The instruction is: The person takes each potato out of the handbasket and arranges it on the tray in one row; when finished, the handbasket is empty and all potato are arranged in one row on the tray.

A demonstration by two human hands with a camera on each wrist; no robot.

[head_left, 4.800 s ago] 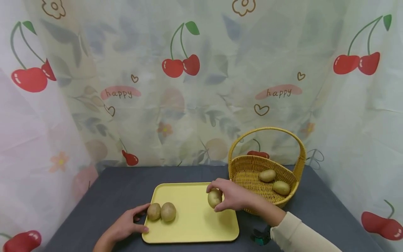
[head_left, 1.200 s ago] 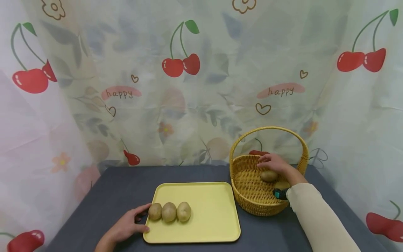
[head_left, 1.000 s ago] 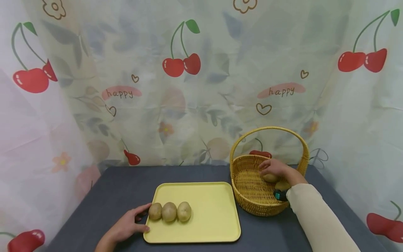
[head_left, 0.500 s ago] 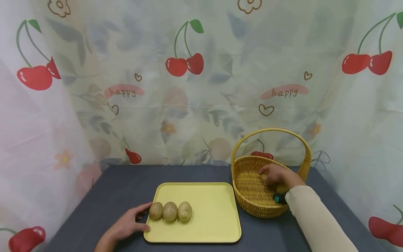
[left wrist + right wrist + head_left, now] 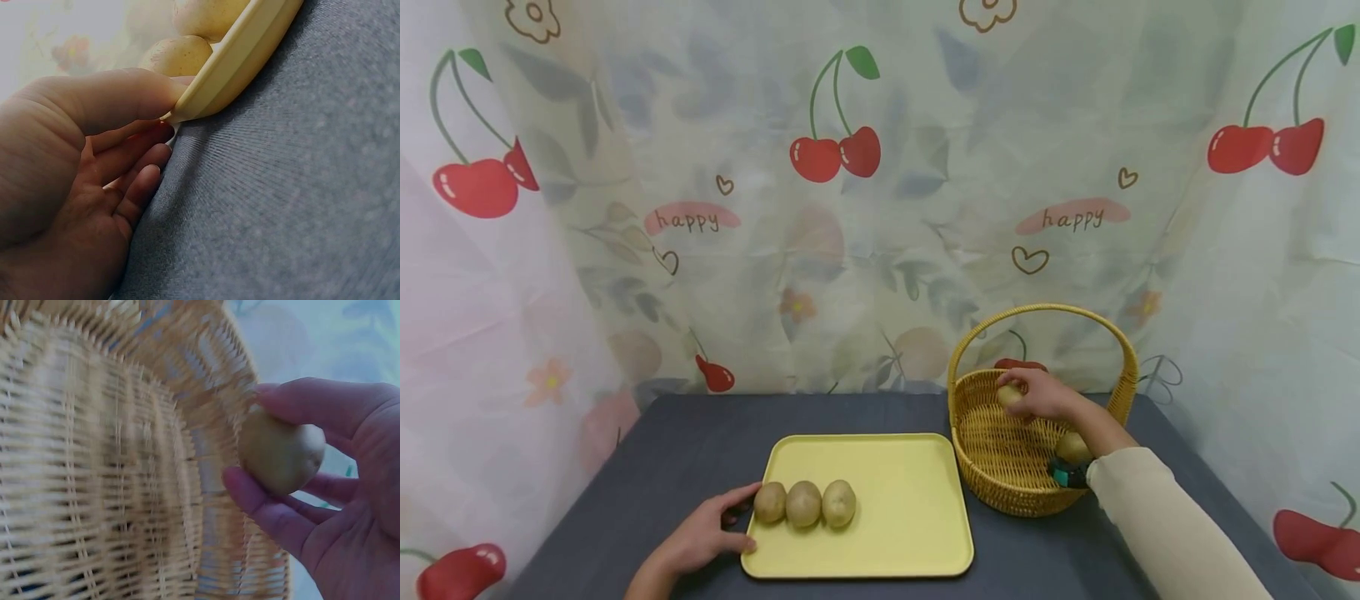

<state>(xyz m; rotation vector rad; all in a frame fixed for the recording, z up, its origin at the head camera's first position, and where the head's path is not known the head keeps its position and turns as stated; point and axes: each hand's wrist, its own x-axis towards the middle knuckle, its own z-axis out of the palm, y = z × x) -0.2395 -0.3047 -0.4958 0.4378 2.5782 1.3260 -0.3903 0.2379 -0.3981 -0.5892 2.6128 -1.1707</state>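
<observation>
My right hand (image 5: 1037,396) holds a potato (image 5: 281,450) between thumb and fingers, high inside the wicker basket (image 5: 1007,492) near its back rim. Another potato (image 5: 1072,448) lies in the basket's right part, partly covered by the wrist. On the left, my left hand (image 5: 703,533) grips the edge of the yellow tray (image 5: 910,508), its thumb (image 5: 134,97) over the rim and other fingers outside it. Three potatoes stand side by side in a row at the tray's left: a left one (image 5: 770,503), a middle one (image 5: 803,504) and a right one (image 5: 838,503).
The basket's tall arched handle (image 5: 1045,307) rises over the right arm. Tray and basket stand close together on a dark grey cloth-covered table (image 5: 715,433). A patterned curtain (image 5: 880,275) hangs behind and on both sides. A dark band with a teal part (image 5: 1063,473) sits at the right wrist.
The right hand earlier brought a third potato to the tray's row, then reached into the basket. It has since taken hold of another potato and lifted it. The left hand stays put.
</observation>
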